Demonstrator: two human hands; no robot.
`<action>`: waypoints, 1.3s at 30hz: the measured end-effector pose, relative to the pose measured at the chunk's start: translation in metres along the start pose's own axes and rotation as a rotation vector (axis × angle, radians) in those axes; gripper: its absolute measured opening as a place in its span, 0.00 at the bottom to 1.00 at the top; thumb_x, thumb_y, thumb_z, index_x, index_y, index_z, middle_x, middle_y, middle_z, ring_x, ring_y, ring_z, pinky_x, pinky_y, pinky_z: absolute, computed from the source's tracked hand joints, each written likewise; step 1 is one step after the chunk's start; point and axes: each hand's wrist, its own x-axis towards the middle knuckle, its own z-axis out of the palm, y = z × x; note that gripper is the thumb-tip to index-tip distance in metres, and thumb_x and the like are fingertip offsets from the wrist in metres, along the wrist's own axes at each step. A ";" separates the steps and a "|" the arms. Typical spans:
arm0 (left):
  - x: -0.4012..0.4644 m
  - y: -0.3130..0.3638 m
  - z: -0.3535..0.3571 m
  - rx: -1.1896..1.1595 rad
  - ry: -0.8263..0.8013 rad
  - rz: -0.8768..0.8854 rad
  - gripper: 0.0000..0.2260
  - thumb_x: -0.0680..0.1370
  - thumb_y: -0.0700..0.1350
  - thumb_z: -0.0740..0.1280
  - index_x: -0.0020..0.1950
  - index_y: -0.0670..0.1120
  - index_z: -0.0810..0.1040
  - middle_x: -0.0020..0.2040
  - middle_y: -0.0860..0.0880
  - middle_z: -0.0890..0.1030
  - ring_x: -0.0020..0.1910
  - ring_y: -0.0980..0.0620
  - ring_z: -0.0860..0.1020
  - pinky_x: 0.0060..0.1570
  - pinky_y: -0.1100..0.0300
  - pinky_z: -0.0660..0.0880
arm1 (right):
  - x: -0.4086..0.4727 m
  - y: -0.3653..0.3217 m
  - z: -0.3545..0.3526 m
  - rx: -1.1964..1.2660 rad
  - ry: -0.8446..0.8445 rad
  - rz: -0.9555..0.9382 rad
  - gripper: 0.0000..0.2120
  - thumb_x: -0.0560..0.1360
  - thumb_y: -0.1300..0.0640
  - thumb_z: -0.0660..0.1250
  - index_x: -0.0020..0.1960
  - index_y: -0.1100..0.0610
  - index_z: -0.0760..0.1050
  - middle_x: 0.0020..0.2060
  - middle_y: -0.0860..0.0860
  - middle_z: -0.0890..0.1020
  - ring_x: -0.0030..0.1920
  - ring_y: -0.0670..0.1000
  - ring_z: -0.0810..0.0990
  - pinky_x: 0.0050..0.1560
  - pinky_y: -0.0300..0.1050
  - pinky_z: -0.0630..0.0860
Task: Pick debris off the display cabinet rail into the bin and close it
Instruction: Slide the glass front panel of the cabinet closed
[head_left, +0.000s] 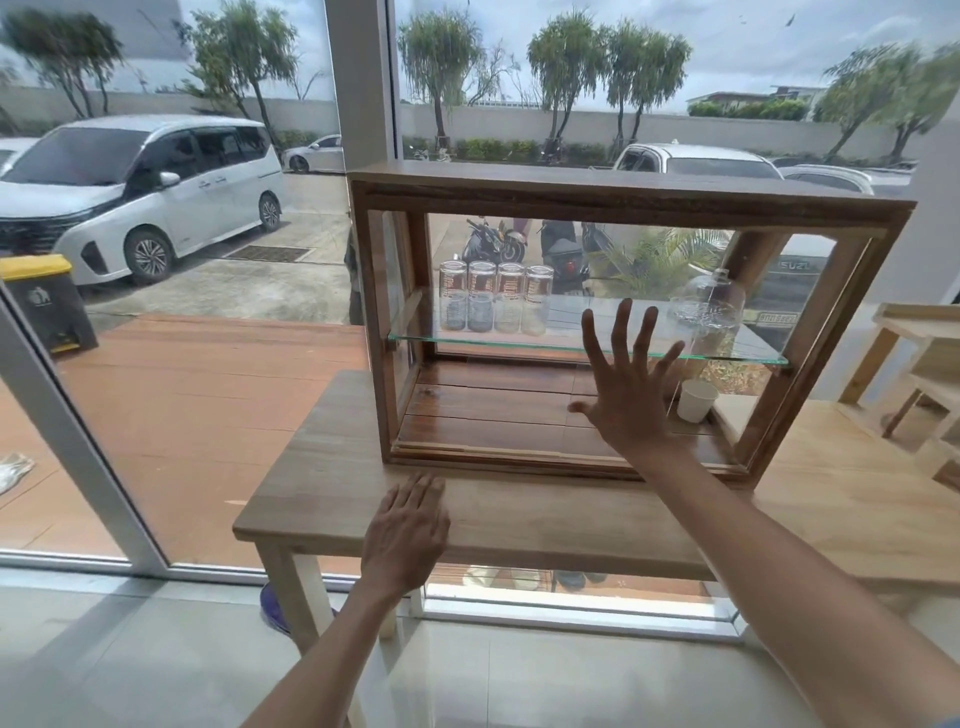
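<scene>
A wooden display cabinet (628, 200) with glass sides stands on a wooden table (332, 467). Its bottom rail (488, 453) runs along the front edge; I make out no debris on it. My right hand (626, 387) is spread flat, fingers apart, against the front glass in the middle-right of the cabinet. My left hand (408, 525) rests palm down on the table just in front of the cabinet's lower left corner, holding nothing. No bin is visible indoors.
Inside, several glass jars (493, 301) and a glass dome (709, 306) stand on a glass shelf (519, 343); a white paper cup (696, 400) sits on the cabinet floor. A wooden rack (919, 374) stands at right. Large windows are behind; a yellow-lidded bin (44, 301) stands outside.
</scene>
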 end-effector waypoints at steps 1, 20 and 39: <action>0.000 0.000 0.000 0.002 0.000 0.002 0.26 0.82 0.54 0.47 0.78 0.48 0.62 0.79 0.48 0.65 0.79 0.51 0.61 0.78 0.52 0.55 | 0.002 -0.007 -0.001 0.004 0.000 -0.002 0.68 0.59 0.34 0.79 0.83 0.49 0.39 0.82 0.62 0.44 0.80 0.72 0.43 0.66 0.84 0.54; 0.002 -0.004 0.007 0.019 -0.005 0.014 0.26 0.82 0.55 0.47 0.79 0.47 0.60 0.79 0.48 0.64 0.79 0.51 0.59 0.79 0.52 0.54 | 0.017 -0.084 -0.005 0.051 0.000 -0.006 0.69 0.56 0.36 0.82 0.83 0.51 0.43 0.82 0.63 0.47 0.79 0.74 0.47 0.65 0.87 0.51; 0.001 -0.004 0.003 0.031 -0.022 0.012 0.25 0.83 0.54 0.48 0.79 0.48 0.59 0.80 0.49 0.62 0.80 0.51 0.57 0.79 0.51 0.53 | 0.019 -0.112 -0.011 0.103 0.005 -0.028 0.69 0.57 0.38 0.82 0.83 0.50 0.43 0.82 0.63 0.48 0.79 0.74 0.47 0.65 0.86 0.50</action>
